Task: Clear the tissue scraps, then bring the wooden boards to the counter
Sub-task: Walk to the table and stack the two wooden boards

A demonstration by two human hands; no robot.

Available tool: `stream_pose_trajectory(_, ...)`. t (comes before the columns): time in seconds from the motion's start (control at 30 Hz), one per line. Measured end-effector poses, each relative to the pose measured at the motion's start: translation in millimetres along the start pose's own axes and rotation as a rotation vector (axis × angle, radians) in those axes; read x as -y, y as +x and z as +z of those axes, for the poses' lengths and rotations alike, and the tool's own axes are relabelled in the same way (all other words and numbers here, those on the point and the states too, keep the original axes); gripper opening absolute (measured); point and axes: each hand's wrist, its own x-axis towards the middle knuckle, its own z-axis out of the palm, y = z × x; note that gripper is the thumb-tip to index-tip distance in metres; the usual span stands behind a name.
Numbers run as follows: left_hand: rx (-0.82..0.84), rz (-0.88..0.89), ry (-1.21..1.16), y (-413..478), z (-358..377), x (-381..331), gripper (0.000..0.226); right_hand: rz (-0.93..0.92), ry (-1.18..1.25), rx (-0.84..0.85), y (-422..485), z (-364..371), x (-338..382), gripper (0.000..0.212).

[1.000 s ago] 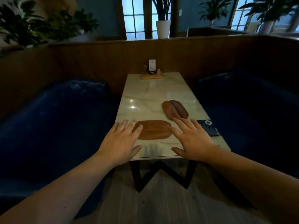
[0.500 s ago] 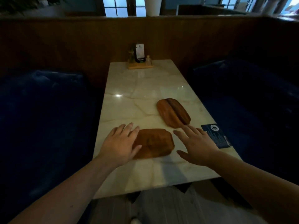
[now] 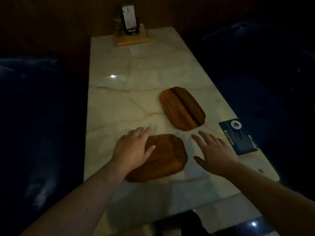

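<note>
Two rounded wooden boards lie on the pale marble table (image 3: pixel 119 103). The near board (image 3: pixel 167 155) is in front of me; my left hand (image 3: pixel 133 149) rests flat over its left part, fingers spread, gripping nothing. The far board (image 3: pixel 182 108), with a dark stripe, lies beyond it toward the right. My right hand (image 3: pixel 213 150) hovers open just right of the near board, fingers apart, touching neither board. No tissue scraps show on the table.
A dark blue card (image 3: pixel 238 137) lies by the table's right edge. A wooden holder with a card and small bottles (image 3: pixel 131 31) stands at the far end. Dark blue sofas (image 3: pixel 34 116) flank both sides; a wooden wall is behind.
The view has closed in and tilted down over the table. My left hand has slid further onto the near board; my right hand has stayed open beside it.
</note>
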Motion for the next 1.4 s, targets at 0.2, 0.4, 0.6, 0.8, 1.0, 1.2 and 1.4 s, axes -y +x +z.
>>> stream_pose_trajectory(0.2, 0.016, -0.054, -0.031, 78.3, 6.2, -1.4, 0.061, 0.035, 0.145, 0.005, 49.7, 13.6, -49.7, 0.077)
stream_pose_trajectory(0.4, 0.015, -0.378, -0.383, 164.0, 27.8, 3.7, 0.051, 0.406, 0.946, 0.008, 123.1, 16.9, -123.1, 0.072)
stream_pose_trajectory(0.6, 0.033, -0.589, -0.579, 239.3, 58.7, 16.7, 0.045, 0.559, 1.106, 0.117, 172.3, 36.3, -168.2, 0.05)
stream_pose_trajectory(0.8, 0.078, -0.736, -0.724, 309.6, 88.1, 28.4, 0.05, 0.48, 0.93, 0.225, 199.5, 59.8, -183.7, 0.028)
stream_pose_trajectory(1.0, 0.157, -0.863, -0.908, 344.2, 108.9, 26.6, 0.045, 0.422, 0.812, 0.379, 207.6, 76.0, -180.0, 0.019)
stream_pose_trajectory(1.2, 0.25, -0.798, -0.867, 356.6, 119.8, 21.7, 0.014, 0.42, 0.744, 0.326, 205.1, 80.7, -173.5, 0.021)
stream_pose_trajectory(1.4, 0.282, -0.804, -0.94, 348.4, 118.6, 25.3, 0.019, 0.419, 0.838, 0.267, 196.7, 74.8, -171.0, 0.016)
